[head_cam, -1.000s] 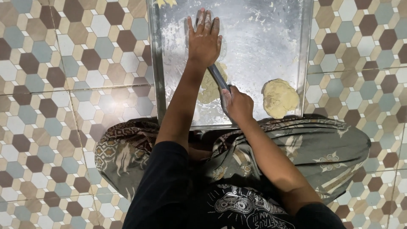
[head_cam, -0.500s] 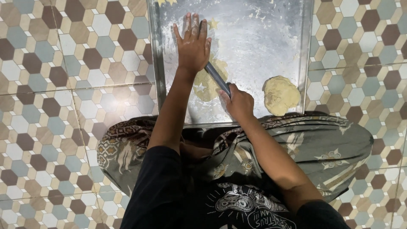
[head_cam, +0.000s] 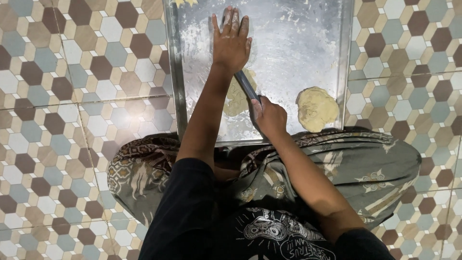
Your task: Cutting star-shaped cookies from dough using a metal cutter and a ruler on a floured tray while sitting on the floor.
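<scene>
On a floured metal tray (head_cam: 178, 72), the left hand (head_cam: 232, 41) presses flat while the right hand (head_cam: 268, 115) grips a metal rod (head_cam: 246, 85) over flattened dough (head_cam: 237, 96).

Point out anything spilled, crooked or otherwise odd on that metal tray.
Loose white flour is smeared across the flat silver metal tray, which sits directly on the tiled floor. The pale round dough lump lies at the tray's near right corner, close to the rim. Nothing looks damaged.

The floor of hexagonal tiles (head_cam: 72, 96) mixes brown, tan, grey-blue and off-white in a honeycomb pattern. The rectangular metal tray (head_cam: 179, 96) is silver-grey, dusted white with flour. A round lump of dough (head_cam: 316, 109) near the tray's right edge is pale yellow. The patterned cloth wrap (head_cam: 365, 168) is grey-olive with cream motifs and brown borders. The black shirt (head_cam: 192, 221) carries a white print.
</scene>
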